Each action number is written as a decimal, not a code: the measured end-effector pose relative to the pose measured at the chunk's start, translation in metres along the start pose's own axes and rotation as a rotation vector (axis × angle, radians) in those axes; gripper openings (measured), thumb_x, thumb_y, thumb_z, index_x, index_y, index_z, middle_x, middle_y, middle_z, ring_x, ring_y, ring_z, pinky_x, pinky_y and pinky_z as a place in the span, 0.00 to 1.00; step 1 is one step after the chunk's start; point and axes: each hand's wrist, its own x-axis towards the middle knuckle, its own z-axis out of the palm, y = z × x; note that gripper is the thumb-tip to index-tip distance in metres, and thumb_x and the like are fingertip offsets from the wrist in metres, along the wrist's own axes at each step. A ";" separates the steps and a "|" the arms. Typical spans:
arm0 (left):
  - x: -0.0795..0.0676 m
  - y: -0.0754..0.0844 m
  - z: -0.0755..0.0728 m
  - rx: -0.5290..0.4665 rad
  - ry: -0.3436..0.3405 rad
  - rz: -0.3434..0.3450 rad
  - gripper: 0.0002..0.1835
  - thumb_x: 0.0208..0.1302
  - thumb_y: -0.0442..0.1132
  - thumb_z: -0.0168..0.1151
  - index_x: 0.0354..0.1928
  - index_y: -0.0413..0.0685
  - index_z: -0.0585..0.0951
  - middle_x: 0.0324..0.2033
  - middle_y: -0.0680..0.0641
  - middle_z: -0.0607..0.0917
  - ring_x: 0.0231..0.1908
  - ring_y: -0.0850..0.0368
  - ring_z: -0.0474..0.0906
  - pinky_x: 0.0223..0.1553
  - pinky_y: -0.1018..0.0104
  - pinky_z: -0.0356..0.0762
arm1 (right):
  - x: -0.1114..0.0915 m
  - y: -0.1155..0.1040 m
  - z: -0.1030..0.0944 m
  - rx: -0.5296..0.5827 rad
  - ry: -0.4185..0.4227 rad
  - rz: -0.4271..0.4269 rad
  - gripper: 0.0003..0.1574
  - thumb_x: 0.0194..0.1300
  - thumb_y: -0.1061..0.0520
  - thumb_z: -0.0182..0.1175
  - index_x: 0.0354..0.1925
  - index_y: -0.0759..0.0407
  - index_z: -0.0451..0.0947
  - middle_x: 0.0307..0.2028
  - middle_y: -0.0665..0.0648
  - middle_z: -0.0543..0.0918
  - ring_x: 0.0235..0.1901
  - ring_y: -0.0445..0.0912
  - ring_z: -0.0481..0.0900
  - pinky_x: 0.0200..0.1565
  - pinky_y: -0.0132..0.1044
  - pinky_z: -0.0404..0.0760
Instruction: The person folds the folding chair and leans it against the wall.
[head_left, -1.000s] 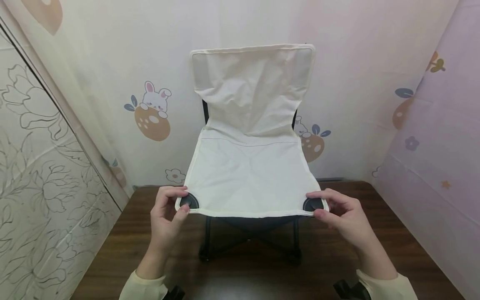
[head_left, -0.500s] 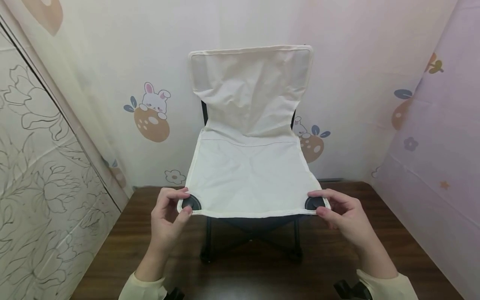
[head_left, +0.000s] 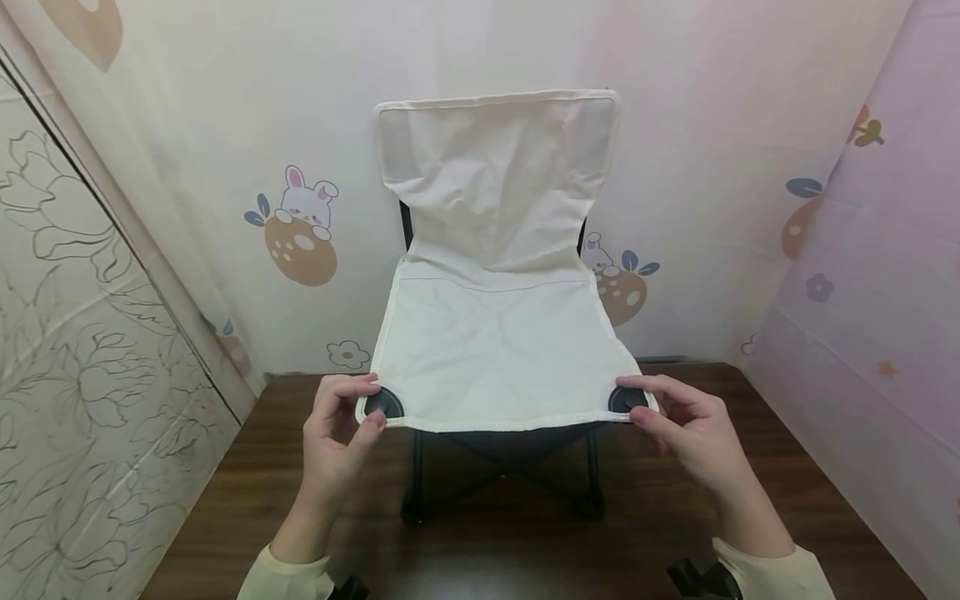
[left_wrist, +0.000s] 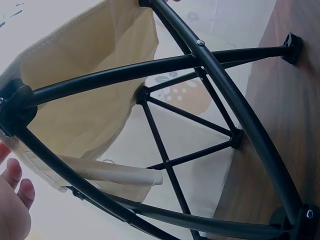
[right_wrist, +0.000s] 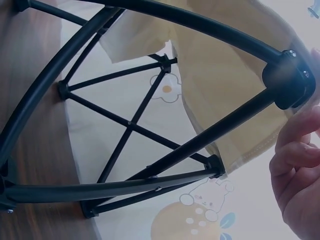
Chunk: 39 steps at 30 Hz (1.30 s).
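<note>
A folding camp chair (head_left: 495, 333) with a cream fabric seat and back stands unfolded, facing me. My left hand (head_left: 333, 429) pinches the seat's front left corner between thumb and fingers, beside a dark corner patch (head_left: 385, 402). At the front right corner my right hand (head_left: 690, 421) does the same, its thumb and forefinger on another dark patch (head_left: 627, 399). From below, the left wrist view shows black frame tubes (left_wrist: 125, 72) crossing, with a plastic corner joint (left_wrist: 17, 107) under the fabric. A matching joint (right_wrist: 289, 80) sits close to my fingers in the right wrist view.
The chair's black feet (head_left: 414, 504) stand on a dark wooden table (head_left: 255, 500). Behind it hangs a pale curtain (head_left: 690, 125) printed with rabbits and fruit. A flower-patterned cloth (head_left: 82, 375) covers the left side, and a pinkish cloth (head_left: 847, 350) the right.
Both hands keep their grip on the seat corners and have hardly moved. The chair's backrest appears slightly farther left in the head view.
</note>
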 end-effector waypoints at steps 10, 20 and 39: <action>-0.002 0.008 0.005 0.062 0.006 -0.055 0.17 0.67 0.19 0.62 0.57 0.30 0.80 0.60 0.34 0.78 0.59 0.46 0.79 0.58 0.70 0.83 | -0.002 0.000 0.002 0.001 0.040 0.019 0.24 0.72 0.76 0.64 0.63 0.66 0.84 0.26 0.50 0.75 0.18 0.46 0.69 0.18 0.43 0.69; -0.004 0.014 0.004 0.125 -0.008 -0.159 0.18 0.70 0.20 0.64 0.60 0.33 0.81 0.63 0.38 0.79 0.62 0.47 0.79 0.58 0.69 0.84 | -0.004 -0.003 0.008 0.010 0.086 0.040 0.24 0.73 0.76 0.64 0.64 0.66 0.84 0.28 0.51 0.75 0.18 0.47 0.69 0.18 0.44 0.68; -0.002 0.017 0.002 0.132 -0.014 -0.177 0.20 0.70 0.20 0.65 0.62 0.34 0.81 0.65 0.39 0.79 0.64 0.48 0.79 0.61 0.68 0.82 | -0.006 -0.001 0.010 -0.063 0.110 0.028 0.22 0.74 0.74 0.64 0.63 0.64 0.85 0.26 0.50 0.75 0.18 0.48 0.70 0.18 0.42 0.70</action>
